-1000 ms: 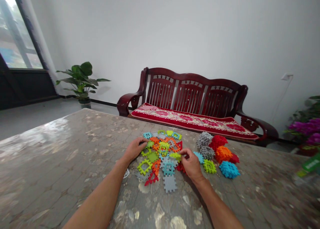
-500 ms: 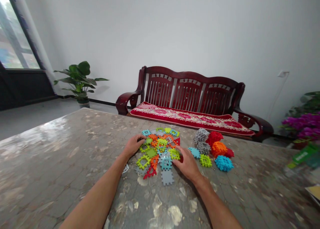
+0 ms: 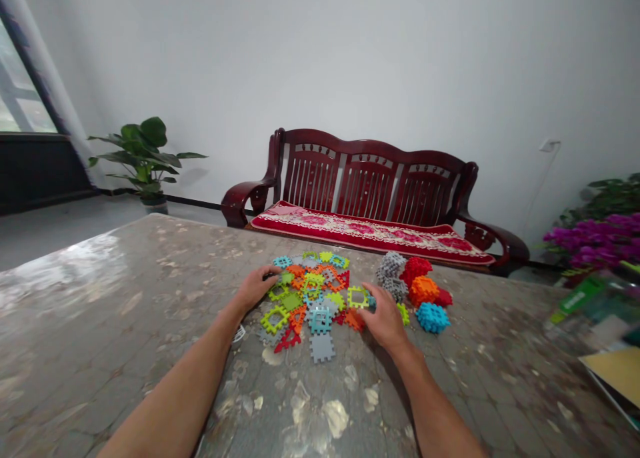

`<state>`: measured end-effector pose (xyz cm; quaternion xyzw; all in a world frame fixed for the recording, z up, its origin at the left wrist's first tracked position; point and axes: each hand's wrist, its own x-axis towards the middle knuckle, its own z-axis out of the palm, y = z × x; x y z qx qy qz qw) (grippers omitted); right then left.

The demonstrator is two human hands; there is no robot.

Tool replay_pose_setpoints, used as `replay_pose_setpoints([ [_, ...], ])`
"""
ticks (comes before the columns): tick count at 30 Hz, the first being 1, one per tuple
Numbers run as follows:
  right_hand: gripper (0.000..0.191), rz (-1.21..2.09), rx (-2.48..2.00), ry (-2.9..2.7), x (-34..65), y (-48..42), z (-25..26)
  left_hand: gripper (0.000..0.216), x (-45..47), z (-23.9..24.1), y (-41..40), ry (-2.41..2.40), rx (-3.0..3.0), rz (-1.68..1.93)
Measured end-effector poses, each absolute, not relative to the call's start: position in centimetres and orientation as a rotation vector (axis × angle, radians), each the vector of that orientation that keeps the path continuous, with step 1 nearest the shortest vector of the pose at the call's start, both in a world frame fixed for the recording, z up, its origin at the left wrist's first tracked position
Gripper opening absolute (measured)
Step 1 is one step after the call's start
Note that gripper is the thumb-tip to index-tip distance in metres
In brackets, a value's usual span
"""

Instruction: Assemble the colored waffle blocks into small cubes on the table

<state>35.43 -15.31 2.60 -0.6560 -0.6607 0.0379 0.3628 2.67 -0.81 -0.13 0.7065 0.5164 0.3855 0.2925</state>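
Lime green, with a square hole and notched edges, a square frame tile (image 3: 351,298) is held between the thumb and fingers of my right hand (image 3: 384,317). It is raised just off the right side of a loose pile of interlocking plastic tiles. My left hand (image 3: 256,288) rests at the pile's left edge, fingers and thumb apart, near a small green tile (image 3: 286,278). Within the pile are a light blue square frame (image 3: 320,319), a red triangle frame (image 3: 288,339) and several orange pieces. A solid grey tile (image 3: 321,347) lies at the near end.
Right of the pile stand clusters of tiles: grey (image 3: 391,275), red (image 3: 417,268), orange (image 3: 423,290) and blue (image 3: 433,317). A white piece (image 3: 239,334) lies by my left forearm. Beyond the patterned table (image 3: 125,325) is a wooden bench (image 3: 367,191). Purple flowers (image 3: 597,241) are at right.
My right hand has lifted the lime green frame tile from the pile's right side and moved it rightward, uncovering orange and red pieces. My left hand stays at the pile. The view has turned slightly right.
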Motion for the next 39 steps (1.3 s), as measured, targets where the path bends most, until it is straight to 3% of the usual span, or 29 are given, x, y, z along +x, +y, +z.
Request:
replay_pose_setpoints([
  [8, 0.050, 0.013, -1.982, -1.728, 42.1, -16.2, 5.8, 0.034, 2.7, -0.3, -0.6, 1.382, 1.889, 1.031],
  [19, 0.036, -0.181, -2.315, -1.732, 44.1, -17.5, 5.8, 0.034, 2.6, -0.7, -0.5, 1.385, 1.880, 1.037],
  [28, 0.034, -0.197, -2.325, -1.783, 43.9, -17.7, 5.5, 0.036, 2.4, -1.1, 0.0, 1.370, 1.892, 1.053],
  [39, 0.019, -0.318, -2.059, -1.938, 39.2, -16.7, 5.1, 0.034, 2.5, -1.1, -0.3, 1.387, 1.881, 1.041],
])
